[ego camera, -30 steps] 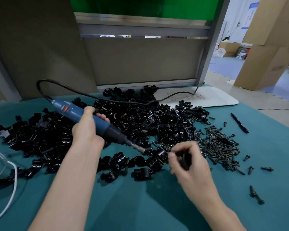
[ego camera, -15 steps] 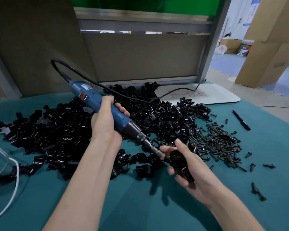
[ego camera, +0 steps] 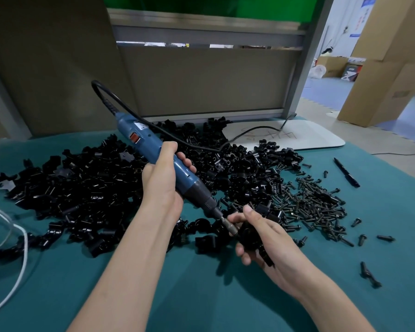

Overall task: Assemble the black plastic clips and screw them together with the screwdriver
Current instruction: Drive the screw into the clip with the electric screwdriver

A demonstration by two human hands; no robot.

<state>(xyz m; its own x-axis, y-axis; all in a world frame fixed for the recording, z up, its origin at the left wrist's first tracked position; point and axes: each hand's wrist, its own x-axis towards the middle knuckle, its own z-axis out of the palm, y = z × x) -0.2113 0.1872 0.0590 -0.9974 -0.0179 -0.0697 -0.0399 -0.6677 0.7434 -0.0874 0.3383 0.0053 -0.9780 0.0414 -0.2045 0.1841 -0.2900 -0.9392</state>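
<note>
My left hand grips a blue electric screwdriver, tilted down to the right. Its metal bit meets a black plastic clip that my right hand holds above the green table, thumb on top and fingers curled beneath. A wide pile of black clips covers the table behind both hands. A heap of black screws lies to the right of the held clip.
The screwdriver's black cable runs back over the pile to a white board. A black pen lies at the right. White cable loops at the left edge. Loose screws are scattered at the right. A partition wall stands behind the table.
My right hand picked a clip from the pile and lifted it toward me. My left hand raised and tilted the screwdriver steeper, bringing its bit against the clip.
</note>
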